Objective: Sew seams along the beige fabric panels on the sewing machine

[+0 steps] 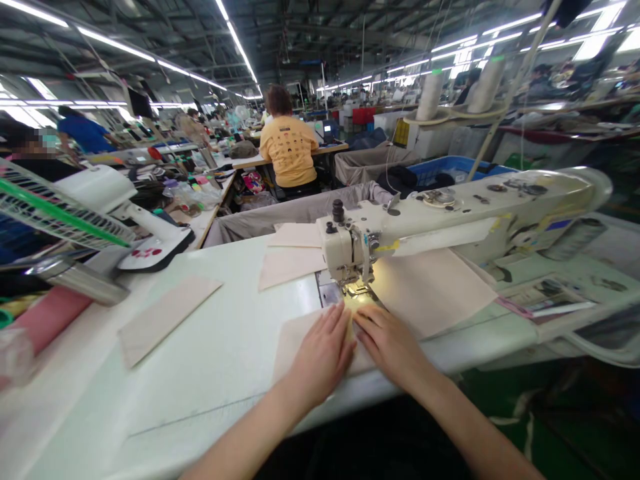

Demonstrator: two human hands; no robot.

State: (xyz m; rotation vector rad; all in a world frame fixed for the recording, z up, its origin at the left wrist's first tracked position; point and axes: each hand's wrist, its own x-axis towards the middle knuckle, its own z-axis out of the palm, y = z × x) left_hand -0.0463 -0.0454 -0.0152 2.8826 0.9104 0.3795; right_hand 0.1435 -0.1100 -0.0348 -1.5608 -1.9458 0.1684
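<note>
Head cam: L hand (323, 350), R hand (395, 343) on beige fabric (291, 337), can't tell if pinching; blue bskt (425, 172) w/ dark cloth (444, 180).

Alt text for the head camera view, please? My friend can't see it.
A person's bare left hand and right hand rest on a flat, pale beige sheet at a white industrial sewing machine, its needle area lit. Similar beige pieces lie about the pale green tabletop; beyond, someone in a yellow T-shirt faces away in a large workshop.
</note>
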